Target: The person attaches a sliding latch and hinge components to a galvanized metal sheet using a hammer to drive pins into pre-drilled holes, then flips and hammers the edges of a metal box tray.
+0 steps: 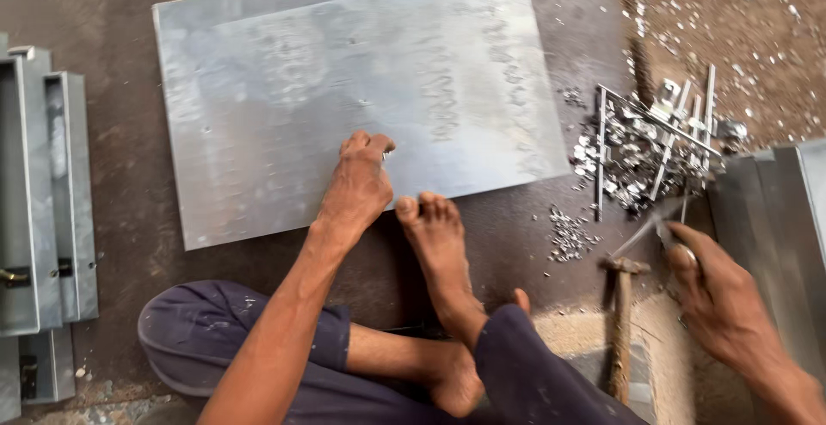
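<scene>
Pressing down, left hand (357,188) lies on near edge of metal sheet (361,89), fingers curled, grip pressed together on small item, too small to tell; likely pinning sheet flat on floor (120,12). Bare foot (434,236) just beside that grip, toes on same edge, adding weight. Sheet: dull grey, flat, rectangular, scuffed. Right hand (718,292) blurred, grip pinching thin metal rod (645,231). Hammer (621,322), wooden handle, just beside it. Beyond: scrap pile (641,145), shiny shavings, rods.
</scene>
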